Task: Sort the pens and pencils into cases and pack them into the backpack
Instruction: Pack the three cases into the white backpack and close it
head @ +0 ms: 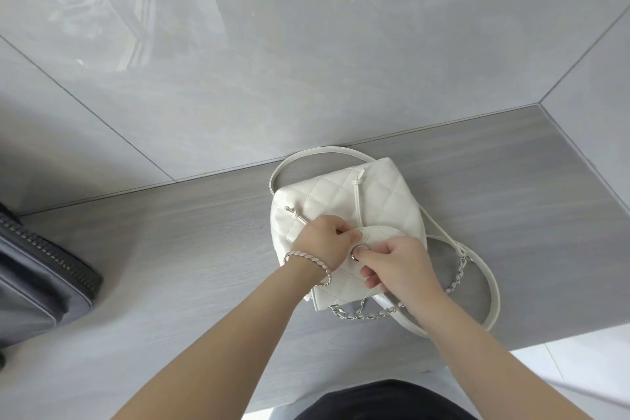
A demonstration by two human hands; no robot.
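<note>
Now my left hand [324,244] and right hand [400,268] both pinch the flap [375,235] of the white quilted backpack [341,194]; I judge I am opening it, so next the flap must fold back.

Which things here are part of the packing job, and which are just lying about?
In the job: backpack; its flap, gripped by left hand and right hand.
Lying about: dark zipped bag at left, untouched; table.
</note>
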